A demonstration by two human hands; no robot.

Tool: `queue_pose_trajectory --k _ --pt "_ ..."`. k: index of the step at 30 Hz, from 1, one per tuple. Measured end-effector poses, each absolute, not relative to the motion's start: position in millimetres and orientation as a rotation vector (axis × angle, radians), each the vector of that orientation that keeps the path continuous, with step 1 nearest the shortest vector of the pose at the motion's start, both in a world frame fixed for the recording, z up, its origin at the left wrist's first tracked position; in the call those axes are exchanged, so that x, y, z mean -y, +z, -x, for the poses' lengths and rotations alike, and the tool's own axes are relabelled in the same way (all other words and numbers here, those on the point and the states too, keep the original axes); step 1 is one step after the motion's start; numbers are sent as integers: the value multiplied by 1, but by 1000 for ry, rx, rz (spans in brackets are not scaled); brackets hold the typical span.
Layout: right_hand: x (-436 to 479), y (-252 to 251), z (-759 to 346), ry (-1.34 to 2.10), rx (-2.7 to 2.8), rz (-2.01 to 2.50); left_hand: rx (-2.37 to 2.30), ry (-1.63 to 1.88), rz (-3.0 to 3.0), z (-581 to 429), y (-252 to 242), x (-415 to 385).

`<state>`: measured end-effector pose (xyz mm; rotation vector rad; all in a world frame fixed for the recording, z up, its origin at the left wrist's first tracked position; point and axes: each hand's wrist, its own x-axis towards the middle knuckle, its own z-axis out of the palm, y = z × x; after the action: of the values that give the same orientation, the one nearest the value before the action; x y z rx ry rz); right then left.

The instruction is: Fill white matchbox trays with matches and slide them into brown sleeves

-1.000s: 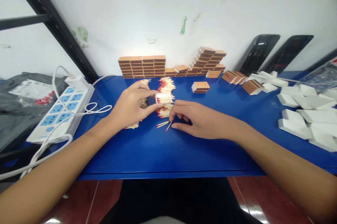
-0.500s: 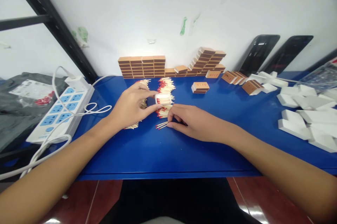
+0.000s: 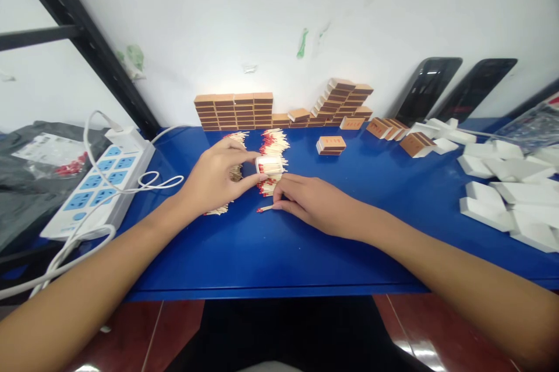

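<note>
Matchbox tray (image 3: 269,159), holding matches (image 3: 269,168), sits in the left hand's (image 3: 218,171) pinch grip over the match pile (image 3: 274,142) on the worktop (image 3: 305,267); right hand's (image 3: 312,206) grip pinches matchsticks (image 3: 264,208). Tilting the tray could spill its contents.

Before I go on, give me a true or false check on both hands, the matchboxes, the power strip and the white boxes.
1. The left hand holds a white matchbox tray with matches in it. True.
2. The right hand grips a brown matchbox. False: its fingertips pinch the plain end of what looks like a red-headed match.
3. Stacked matchboxes stand along the wall. True.
4. The power strip is to the right of both hands. False: it lies to their left.
5. The white boxes lie on the right side of the blue table. True.
</note>
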<state>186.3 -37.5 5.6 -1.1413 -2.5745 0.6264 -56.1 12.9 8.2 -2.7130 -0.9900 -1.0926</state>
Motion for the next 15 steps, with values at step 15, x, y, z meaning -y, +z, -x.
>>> queue_pose_trajectory --k 15 --pt "40 8 -187 590 2591 1144 1031 -1087 2734 57 8 -13"
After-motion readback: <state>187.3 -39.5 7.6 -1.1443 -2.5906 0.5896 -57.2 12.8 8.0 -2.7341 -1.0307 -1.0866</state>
